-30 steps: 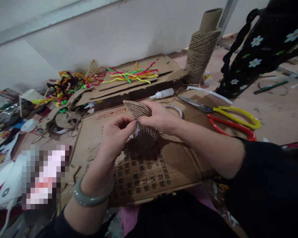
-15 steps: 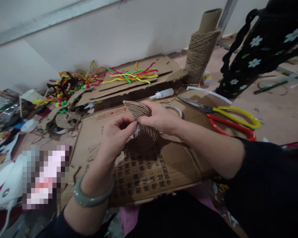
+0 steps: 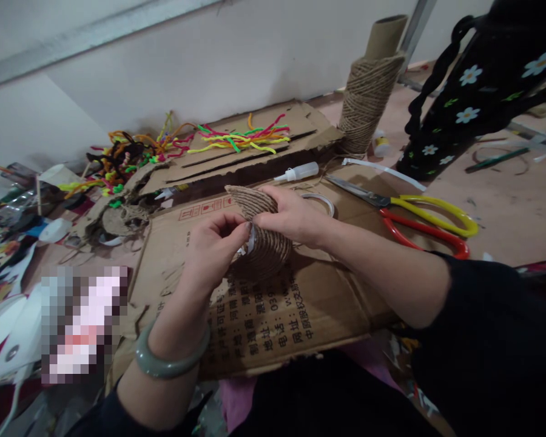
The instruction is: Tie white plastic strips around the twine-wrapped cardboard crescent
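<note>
A rounded piece covered in rows of brown twine is held over the printed cardboard. My right hand grips it from the right, fingers behind and thumb on the front. At its left edge my left hand pinches, thumb against fingertips, beside a small white strip. What lies between those fingertips is hidden. Just behind the hands rests a small white squeeze bottle with a narrow nozzle. Scissors with one yellow and one red handle lie open to the right.
A twine spool stands at the back right, near a black flowered bottle. Colourful pipe cleaners lie on cardboard at the back. A white ring is behind my right hand. Cluttered craft scraps cover the left side.
</note>
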`<state>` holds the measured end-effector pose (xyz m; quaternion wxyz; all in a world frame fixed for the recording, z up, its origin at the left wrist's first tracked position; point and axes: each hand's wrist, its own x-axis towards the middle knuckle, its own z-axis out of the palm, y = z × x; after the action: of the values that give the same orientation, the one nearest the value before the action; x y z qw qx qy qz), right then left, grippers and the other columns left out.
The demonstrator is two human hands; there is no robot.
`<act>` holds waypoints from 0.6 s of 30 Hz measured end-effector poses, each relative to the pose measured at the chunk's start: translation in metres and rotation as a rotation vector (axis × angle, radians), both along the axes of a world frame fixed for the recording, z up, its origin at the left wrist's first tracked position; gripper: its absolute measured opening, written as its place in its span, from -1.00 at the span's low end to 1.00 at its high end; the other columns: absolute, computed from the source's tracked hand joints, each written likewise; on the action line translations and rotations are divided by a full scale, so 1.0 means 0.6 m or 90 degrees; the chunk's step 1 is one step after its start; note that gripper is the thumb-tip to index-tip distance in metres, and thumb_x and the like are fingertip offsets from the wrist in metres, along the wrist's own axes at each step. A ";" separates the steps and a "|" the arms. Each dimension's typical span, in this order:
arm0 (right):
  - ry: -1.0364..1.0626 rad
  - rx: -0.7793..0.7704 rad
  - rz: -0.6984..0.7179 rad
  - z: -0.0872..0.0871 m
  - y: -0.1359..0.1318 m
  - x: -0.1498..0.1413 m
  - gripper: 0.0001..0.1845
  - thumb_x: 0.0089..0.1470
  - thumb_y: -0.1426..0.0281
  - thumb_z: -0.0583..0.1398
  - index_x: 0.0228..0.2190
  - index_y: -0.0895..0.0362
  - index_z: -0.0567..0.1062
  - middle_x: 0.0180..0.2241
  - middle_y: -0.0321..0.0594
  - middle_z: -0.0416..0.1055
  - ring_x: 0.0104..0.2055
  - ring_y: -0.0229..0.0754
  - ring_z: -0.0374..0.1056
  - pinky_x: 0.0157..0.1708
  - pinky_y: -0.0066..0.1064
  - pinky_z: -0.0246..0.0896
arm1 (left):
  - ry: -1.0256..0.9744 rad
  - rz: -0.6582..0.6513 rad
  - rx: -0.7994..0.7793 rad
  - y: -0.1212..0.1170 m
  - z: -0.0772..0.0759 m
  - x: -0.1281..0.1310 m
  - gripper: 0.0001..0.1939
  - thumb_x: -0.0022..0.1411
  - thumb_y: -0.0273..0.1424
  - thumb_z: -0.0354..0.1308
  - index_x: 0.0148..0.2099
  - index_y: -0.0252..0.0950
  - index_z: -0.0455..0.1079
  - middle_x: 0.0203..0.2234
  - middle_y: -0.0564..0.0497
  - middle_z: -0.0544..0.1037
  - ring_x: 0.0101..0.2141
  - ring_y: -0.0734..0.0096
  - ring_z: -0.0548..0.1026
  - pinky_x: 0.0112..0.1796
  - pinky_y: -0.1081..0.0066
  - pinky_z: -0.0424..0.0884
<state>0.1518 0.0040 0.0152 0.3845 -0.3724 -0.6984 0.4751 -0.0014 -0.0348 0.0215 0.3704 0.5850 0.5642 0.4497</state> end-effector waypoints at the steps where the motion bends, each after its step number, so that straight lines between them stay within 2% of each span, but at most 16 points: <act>1: 0.005 -0.002 0.002 0.001 0.000 0.000 -0.81 -0.21 0.45 0.11 -0.41 0.18 0.37 -0.41 -0.30 0.35 -0.38 -0.27 0.22 -0.35 -0.41 0.14 | -0.008 -0.002 -0.001 0.000 0.000 0.000 -0.90 -0.07 -0.43 0.25 -0.54 -0.30 0.39 -0.65 0.11 0.41 -0.58 0.56 0.32 -0.52 0.51 0.26; 11: 0.032 -0.021 0.035 0.002 0.003 0.000 -0.84 -0.22 0.47 0.11 -0.44 0.16 0.32 -0.41 -0.30 0.34 -0.37 -0.27 0.22 -0.35 -0.42 0.14 | -0.049 -0.029 0.003 0.001 -0.007 -0.004 -0.88 -0.05 -0.41 0.25 -0.52 -0.31 0.38 -0.65 0.10 0.42 -0.59 0.56 0.33 -0.53 0.51 0.28; 18: 0.040 -0.016 0.037 -0.002 0.003 -0.002 -0.84 -0.22 0.44 0.12 -0.44 0.16 0.31 -0.41 -0.29 0.32 -0.37 -0.26 0.21 -0.35 -0.41 0.13 | -0.045 -0.030 -0.008 0.003 -0.002 -0.003 -0.87 -0.06 -0.41 0.25 -0.54 -0.31 0.37 -0.66 0.11 0.41 -0.60 0.57 0.32 -0.53 0.52 0.27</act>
<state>0.1508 0.0059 0.0138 0.3873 -0.3420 -0.6904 0.5064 -0.0033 -0.0331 0.0204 0.4043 0.5797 0.5398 0.4572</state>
